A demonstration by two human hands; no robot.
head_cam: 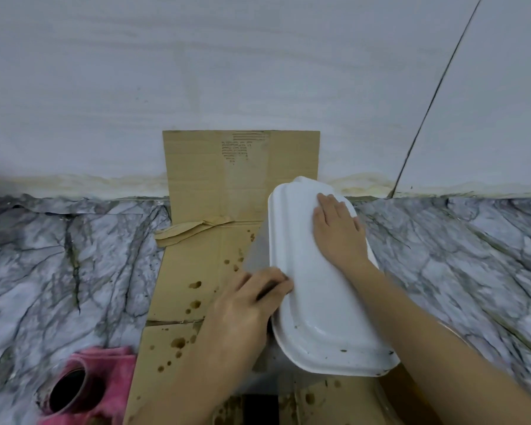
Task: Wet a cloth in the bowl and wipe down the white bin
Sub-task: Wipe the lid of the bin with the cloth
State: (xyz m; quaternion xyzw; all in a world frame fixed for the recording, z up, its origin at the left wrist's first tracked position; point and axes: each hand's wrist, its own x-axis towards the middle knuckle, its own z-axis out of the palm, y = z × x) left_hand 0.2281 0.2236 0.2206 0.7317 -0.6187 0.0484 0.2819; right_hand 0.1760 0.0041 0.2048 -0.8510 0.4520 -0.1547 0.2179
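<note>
The white bin (319, 305) lies tipped over on the cardboard, its long white underside facing up, with dark specks near its close end. My left hand (246, 308) grips the bin's left rim, fingers curled over the edge. My right hand (337, 231) rests flat on the far part of the bin, fingers straight. The pink cloth (117, 372) lies crumpled at the bottom left, apart from both hands. On it sits a round clear vessel (69, 391) with a dark inside; whether this is the bowl I cannot tell.
Flattened brown cardboard (209, 185) spotted with dark drops covers the middle of the marble-patterned surface (59, 271) and leans up the white wall (258, 72) behind. A curved pale rim (460, 335) shows under my right forearm.
</note>
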